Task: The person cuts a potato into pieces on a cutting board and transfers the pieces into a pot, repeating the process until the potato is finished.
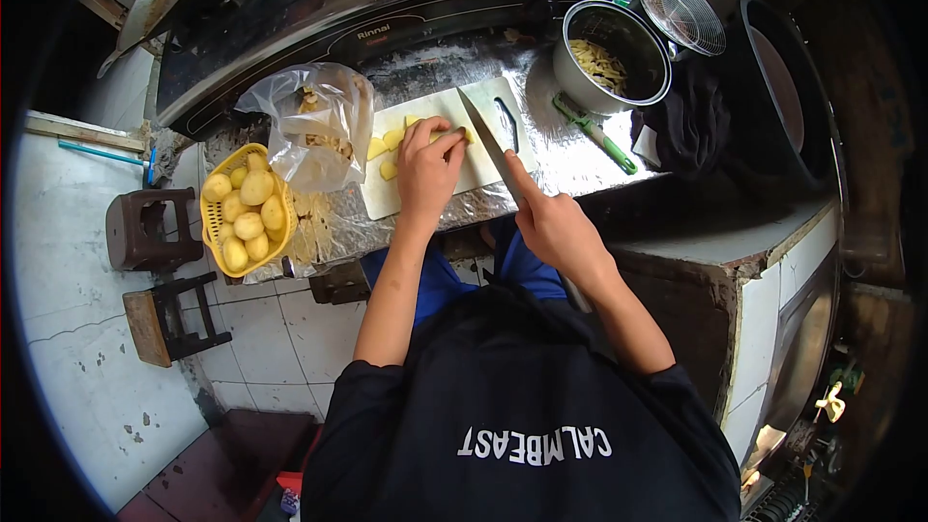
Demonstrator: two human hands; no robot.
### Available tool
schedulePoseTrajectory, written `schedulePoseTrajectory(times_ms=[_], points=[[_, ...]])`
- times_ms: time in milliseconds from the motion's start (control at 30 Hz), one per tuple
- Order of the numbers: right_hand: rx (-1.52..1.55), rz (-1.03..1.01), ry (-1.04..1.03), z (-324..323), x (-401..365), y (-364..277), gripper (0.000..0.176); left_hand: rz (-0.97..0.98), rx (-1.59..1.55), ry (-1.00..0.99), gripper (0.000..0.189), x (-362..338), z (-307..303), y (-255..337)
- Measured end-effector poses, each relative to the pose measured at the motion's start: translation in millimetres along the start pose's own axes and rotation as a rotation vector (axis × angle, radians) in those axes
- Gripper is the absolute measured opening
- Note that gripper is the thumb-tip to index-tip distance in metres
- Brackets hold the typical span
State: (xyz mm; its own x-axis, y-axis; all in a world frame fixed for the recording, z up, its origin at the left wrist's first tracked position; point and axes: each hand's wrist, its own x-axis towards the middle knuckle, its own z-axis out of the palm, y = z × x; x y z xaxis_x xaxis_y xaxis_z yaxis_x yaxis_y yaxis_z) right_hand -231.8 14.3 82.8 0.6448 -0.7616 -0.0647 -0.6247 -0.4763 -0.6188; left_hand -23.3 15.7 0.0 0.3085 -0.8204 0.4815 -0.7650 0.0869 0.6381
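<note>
On a white cutting board (383, 198) with a dark-edged handle slot, my left hand (428, 169) presses its curled fingers onto a piece of peeled potato (468, 135). Part of that piece is hidden under the fingers. My right hand (561, 232) grips a large knife (491, 147), its index finger stretched along the blade. The blade slants over the board just right of the potato, its tip pointing away from me. Several pale yellow potato slices (390, 141) lie left of my left hand.
A yellow basket (211, 222) of peeled potatoes (248, 225) and a clear plastic bag (324, 169) with peelings stand at left. To the right are a pot (572, 77) holding cut potato strips (597, 64), a green-handled peeler (604, 142) and a dark cloth (691, 121). A stove (387, 39) borders the back.
</note>
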Motion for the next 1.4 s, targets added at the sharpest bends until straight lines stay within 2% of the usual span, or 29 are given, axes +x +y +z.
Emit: schedulePoseTrajectory(times_ms=[233, 533, 600, 1000, 1400], points=[[0.044, -0.035, 0.010, 12, 6, 7, 0.075, -0.007, -0.015, 0.009, 0.014, -3, 0, -1], [-0.006, 0.030, -0.075, 8, 7, 0, 0.076, -0.032, -0.030, 0.007, 0.013, -3, 0, -1], [0.003, -0.025, -0.010, 15, 7, 5, 0.077, -0.030, -0.035, 0.014, 0.012, -2, 1, -2], [-0.106, 0.060, -0.055, 17, -2, -5, 0.078, -0.018, -0.015, 0.019, 0.010, -4, 1, -1], [-0.041, 0.060, -0.036, 14, -8, -4, 0.077, -0.032, -0.021, 0.014, 0.012, -1, 1, 0]])
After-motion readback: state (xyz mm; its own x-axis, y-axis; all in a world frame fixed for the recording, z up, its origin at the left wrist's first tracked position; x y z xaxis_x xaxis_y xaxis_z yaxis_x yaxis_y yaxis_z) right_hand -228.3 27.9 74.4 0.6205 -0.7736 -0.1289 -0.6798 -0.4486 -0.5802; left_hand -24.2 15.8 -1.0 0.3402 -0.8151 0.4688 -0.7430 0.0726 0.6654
